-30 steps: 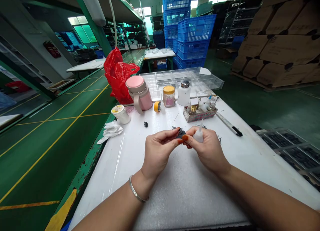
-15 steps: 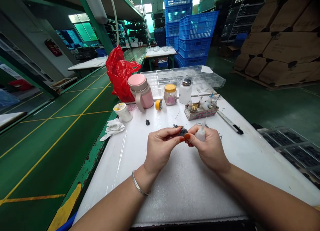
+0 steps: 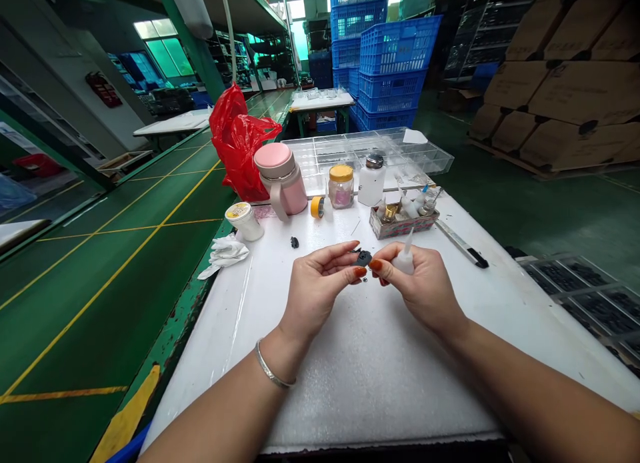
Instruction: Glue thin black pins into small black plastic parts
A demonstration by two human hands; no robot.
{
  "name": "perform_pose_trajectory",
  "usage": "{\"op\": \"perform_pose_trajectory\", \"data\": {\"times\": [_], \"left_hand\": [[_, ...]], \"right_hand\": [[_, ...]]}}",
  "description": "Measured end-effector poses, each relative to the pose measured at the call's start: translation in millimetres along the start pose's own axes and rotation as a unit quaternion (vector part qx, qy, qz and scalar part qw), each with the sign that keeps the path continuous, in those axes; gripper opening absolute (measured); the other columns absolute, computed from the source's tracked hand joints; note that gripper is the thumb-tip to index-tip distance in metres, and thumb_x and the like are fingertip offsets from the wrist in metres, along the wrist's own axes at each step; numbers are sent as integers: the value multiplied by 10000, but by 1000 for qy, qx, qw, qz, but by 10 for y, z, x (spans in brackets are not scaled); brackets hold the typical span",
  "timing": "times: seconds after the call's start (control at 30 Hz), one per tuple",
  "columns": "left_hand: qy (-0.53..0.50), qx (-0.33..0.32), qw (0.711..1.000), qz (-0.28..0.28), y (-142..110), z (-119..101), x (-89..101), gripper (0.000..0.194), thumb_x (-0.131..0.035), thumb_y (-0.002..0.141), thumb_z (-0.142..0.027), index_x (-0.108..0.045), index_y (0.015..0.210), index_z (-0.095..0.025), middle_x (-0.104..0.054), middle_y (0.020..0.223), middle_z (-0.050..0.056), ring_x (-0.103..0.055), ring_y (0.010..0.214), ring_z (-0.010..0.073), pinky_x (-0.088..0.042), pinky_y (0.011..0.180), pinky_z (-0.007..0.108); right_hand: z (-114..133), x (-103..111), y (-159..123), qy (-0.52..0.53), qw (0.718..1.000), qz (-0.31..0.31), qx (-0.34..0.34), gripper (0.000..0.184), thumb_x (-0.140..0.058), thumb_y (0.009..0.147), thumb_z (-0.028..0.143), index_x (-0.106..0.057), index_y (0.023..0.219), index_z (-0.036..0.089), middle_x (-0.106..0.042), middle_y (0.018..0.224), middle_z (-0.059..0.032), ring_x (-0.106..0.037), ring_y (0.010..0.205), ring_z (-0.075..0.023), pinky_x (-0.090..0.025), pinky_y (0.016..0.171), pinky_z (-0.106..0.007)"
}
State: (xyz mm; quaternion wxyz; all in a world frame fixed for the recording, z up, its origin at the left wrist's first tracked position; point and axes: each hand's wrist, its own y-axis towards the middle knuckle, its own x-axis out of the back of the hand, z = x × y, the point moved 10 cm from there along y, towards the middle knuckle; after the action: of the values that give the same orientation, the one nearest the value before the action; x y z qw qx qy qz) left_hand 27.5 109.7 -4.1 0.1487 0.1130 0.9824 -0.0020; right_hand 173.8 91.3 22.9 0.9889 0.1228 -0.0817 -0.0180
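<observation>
Above the white tabletop [image 3: 360, 363], my left hand [image 3: 315, 286] holds a small black part [image 3: 364, 257] between thumb and fingers. My right hand [image 3: 425, 279] pinches at the right edge of that part, with thumb and forefinger together. A small translucent squeeze bottle [image 3: 404, 261] with a thin pointed nozzle is tucked in the same hand, nozzle upward. Just under the fingertips shows a tiny dark ring [image 3: 365, 280]. Another small black piece [image 3: 295, 242] lies on the table beyond my left hand. My fingers partly cover the held part.
Behind my hands stand a pink mug [image 3: 281, 179], yellow tape [image 3: 317, 207], a yellow-lidded jar [image 3: 341, 186], a white pump bottle [image 3: 371, 179] and a box of small bottles [image 3: 404, 224]. A cutter knife [image 3: 460, 244] lies right; white gloves [image 3: 224, 255] and a white tub [image 3: 245, 221] are left.
The black part has been turned, so a rounder face shows now. My left fingers have spread slightly apart, and the tiny ring has come into sight below them.
</observation>
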Motion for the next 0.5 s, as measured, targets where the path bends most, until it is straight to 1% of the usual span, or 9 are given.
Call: {"op": "perform_pose_trajectory", "data": {"times": [0.1, 0.17, 0.3, 0.5], "left_hand": [[6, -5, 1000, -1, 2, -39, 22, 494, -868, 652, -191, -722, 1123, -166, -767, 904, 88, -719, 806, 202, -585, 702, 262], [10, -9, 1000, 7, 4, -60, 10, 518, -867, 654, -192, -705, 1145, -155, -767, 904, 90, -719, 796, 195, -587, 711, 261], [16, -17, 1000, 18, 9, -89, -13, 498, -856, 673, -190, -700, 1144, -143, -766, 899, 88, -716, 763, 174, -589, 720, 252], [20, -23, 999, -11, 30, -89, 75, 452, -851, 682, -193, -719, 1112, -152, -756, 876, 70, -712, 755, 162, -581, 662, 214]], "right_hand": [[9, 13, 7, -20, 1000, -1, 6, 290, -751, 808, 430, -691, 711, 164, -632, 622, -9, -545, 588, -137, -407, 573, -267], [25, -3, 11, -32, 999, 7, 15, 261, -749, 814, 395, -693, 709, 163, -633, 625, -5, -547, 596, -133, -406, 582, -263], [46, -29, 6, -43, 998, 18, 32, 218, -721, 834, 339, -692, 709, 163, -640, 635, 2, -555, 605, -125, -408, 589, -252], [65, -56, -21, -82, 995, 32, 55, 192, -680, 861, 312, -697, 736, 167, -653, 661, 8, -553, 618, -116, -412, 599, -241]]}}
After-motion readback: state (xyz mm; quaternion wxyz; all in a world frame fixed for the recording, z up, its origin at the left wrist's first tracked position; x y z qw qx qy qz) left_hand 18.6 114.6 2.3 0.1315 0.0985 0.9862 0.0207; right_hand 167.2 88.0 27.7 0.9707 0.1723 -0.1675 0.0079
